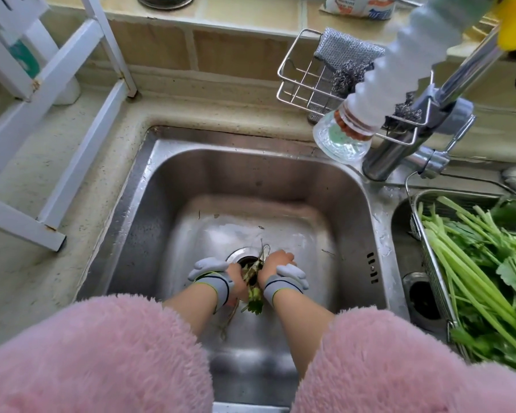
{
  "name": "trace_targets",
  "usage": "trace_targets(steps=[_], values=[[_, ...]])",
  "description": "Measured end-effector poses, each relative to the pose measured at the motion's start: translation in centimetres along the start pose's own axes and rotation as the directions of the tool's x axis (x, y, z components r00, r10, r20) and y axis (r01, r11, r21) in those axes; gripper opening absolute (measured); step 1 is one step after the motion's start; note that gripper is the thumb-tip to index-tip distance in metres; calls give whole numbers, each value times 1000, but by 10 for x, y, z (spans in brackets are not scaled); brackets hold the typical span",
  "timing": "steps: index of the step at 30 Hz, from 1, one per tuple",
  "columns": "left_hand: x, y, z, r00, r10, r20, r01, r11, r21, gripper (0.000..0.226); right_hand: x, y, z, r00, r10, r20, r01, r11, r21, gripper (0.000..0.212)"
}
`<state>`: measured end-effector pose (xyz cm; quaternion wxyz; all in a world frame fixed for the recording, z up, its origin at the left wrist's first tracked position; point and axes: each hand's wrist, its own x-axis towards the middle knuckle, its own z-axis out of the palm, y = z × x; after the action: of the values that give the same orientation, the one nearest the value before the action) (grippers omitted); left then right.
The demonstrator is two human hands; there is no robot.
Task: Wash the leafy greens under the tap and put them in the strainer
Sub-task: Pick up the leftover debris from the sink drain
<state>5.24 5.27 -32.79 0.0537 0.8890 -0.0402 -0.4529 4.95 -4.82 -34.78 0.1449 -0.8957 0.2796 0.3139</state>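
Over the steel sink's [355,210] drain, both hands [259,275] grip limp greens [254,301].

The fingers of the left hand [236,274] and the right hand [276,263] curl down out of sight, so how they meet the small bunch of greens [253,296] cannot be told. Both hands cover most of the drain [242,257]. The strainer [429,263] and the greens heaped in it [489,263] run off the right edge. The tap [429,108] is cut by the top right corner, and its spray head [343,138] is blurred. The print on the packet [361,5] at the top edge is too blurred to read.
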Motion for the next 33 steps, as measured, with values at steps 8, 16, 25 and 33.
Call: trace_targets(steps=[8, 16, 25, 33], values=[[21, 14, 33, 999, 7, -51, 5, 973, 229, 69, 2, 7, -6, 999, -22, -28, 22, 1000, -2, 41], [47, 1, 24, 990, 59, -127, -37, 984, 174, 32, 14, 6, -9, 997, -71, 15, 72, 995, -69, 36], [49, 1, 23, 988, 28, -155, -6, 991, 136, 13, 15, 1, -2, 996, -85, -42, 85, 996, 2, 35], [34, 11, 8, 986, -34, -162, 56, 989, 137, 13, 8, 21, -20, 992, -102, 75, 84, 973, 217, 7]])
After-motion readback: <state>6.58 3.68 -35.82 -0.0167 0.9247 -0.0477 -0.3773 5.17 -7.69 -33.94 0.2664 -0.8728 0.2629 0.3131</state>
